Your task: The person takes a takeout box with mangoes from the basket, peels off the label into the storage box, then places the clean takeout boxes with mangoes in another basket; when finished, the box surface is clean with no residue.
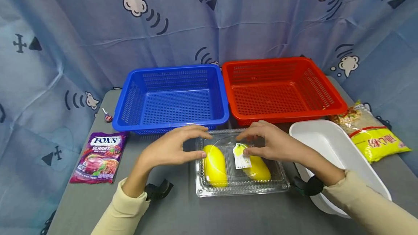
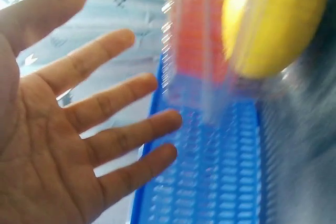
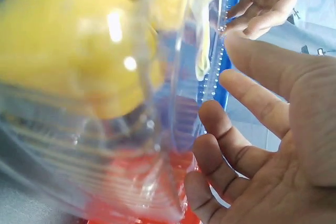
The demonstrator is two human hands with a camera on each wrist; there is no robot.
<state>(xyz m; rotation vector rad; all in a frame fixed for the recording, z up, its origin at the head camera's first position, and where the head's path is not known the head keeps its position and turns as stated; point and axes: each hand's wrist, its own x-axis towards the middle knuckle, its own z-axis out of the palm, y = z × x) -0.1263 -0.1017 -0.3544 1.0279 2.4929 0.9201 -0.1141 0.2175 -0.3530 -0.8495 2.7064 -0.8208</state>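
A clear plastic clamshell box (image 1: 222,191) lies on the grey table with its lid down. Inside it are two yellow mangoes (image 1: 215,166), smooth and oblong. On the lid is a white paper tag (image 1: 242,159) with a yellow fruit picture. My left hand (image 1: 173,147) hovers over the box's left side; the left wrist view shows its fingers spread, holding nothing. Over the right half, my right hand (image 1: 272,142) has loosely bent fingers, its thumb close to the tag. In the right wrist view, its fingertips (image 3: 210,150) are beside the lid; whether they touch it I cannot tell.
Behind the box stand a blue basket (image 1: 173,124) and a red basket (image 1: 284,116). A white tub (image 1: 365,180) and a yellow noodle bag (image 1: 380,142) are on the right. To the left lie a purple candy bag (image 1: 99,159) and a lollipop (image 1: 108,118).
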